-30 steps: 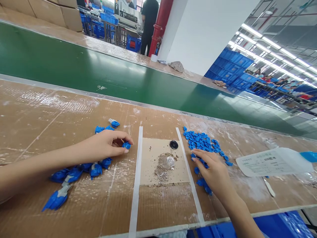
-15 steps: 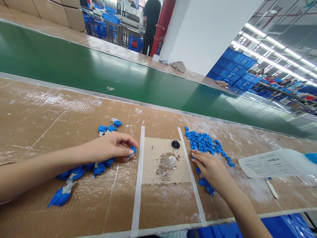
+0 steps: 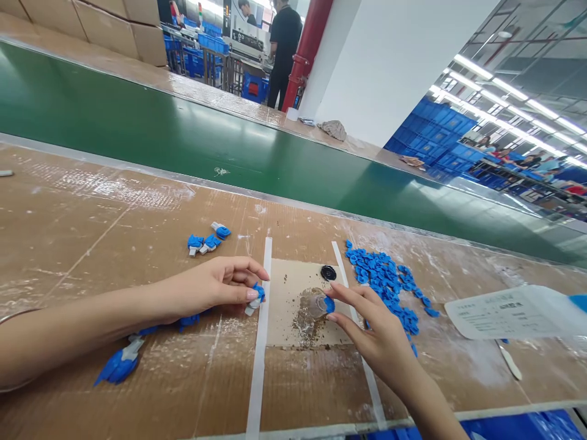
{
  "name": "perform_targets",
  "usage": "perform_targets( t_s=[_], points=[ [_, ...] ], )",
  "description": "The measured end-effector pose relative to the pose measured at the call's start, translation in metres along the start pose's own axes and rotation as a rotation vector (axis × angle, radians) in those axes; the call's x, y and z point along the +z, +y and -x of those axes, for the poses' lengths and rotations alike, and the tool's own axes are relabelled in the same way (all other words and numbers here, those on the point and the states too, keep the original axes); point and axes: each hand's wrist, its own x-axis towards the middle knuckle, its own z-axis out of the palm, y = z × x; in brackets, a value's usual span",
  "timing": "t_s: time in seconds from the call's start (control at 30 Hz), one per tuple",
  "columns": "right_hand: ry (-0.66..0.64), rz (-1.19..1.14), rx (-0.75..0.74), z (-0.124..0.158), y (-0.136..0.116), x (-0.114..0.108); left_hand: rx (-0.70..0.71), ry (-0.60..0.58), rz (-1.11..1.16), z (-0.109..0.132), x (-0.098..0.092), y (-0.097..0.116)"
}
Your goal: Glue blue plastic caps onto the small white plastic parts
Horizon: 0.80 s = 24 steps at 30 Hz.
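My left hand [image 3: 229,284] pinches a small blue-and-grey piece [image 3: 255,298] just left of the left white tape strip. Between thumb and fingertips, my right hand [image 3: 378,324] grips a small blue piece [image 3: 329,304], over or beside a little clear dish [image 3: 316,304] on the beige card [image 3: 284,330]; whether they touch I cannot tell. Wet brown spots surround the dish, and a round black lid [image 3: 328,272] lies behind it. A pile of small blue pieces [image 3: 378,272] spreads beyond my right hand. Several blue-and-grey pieces [image 3: 121,363] lie around my left forearm, which partly covers some.
A white bottle [image 3: 499,311] lies on its side at the right, near a pale flat tool [image 3: 510,363]. A green conveyor belt [image 3: 293,165] crosses behind the cardboard-covered table. Cardboard boxes [image 3: 110,33] and blue crates [image 3: 426,131] stand farther back; people are in the background.
My right hand has moved left from the blue pile to the clear dish, with a small blue piece now in its fingertips. My left hand still holds its piece.
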Motion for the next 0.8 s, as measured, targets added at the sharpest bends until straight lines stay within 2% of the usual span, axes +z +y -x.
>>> perform_targets(
  t_s=[0.17,0.27,0.37,0.43,0.53,0.67,0.8],
  points=[
    [0.022,0.009,-0.005,-0.001,0.004,0.008,0.039,-0.011,0.012,0.001,0.005,0.001],
    [0.056,-0.087,0.067,0.004,-0.003,0.012,0.055,-0.019,0.054,0.003,0.009,0.0],
    [0.119,-0.369,0.259,0.008,-0.017,0.015,0.052,-0.043,0.099,0.006,0.017,0.0],
    [0.213,-0.617,0.374,0.009,-0.029,0.017,0.046,-0.052,0.136,0.01,0.024,0.0],
    [0.319,-0.95,0.454,0.006,-0.048,0.025,0.042,-0.064,0.2,0.017,0.036,-0.001],
    [0.239,-1.243,0.496,0.003,-0.068,0.04,0.056,-0.066,0.251,0.024,0.049,-0.003],
    [0.173,-1.365,0.523,0.0,-0.082,0.051,0.065,-0.07,0.276,0.026,0.054,-0.005]
  ],
)
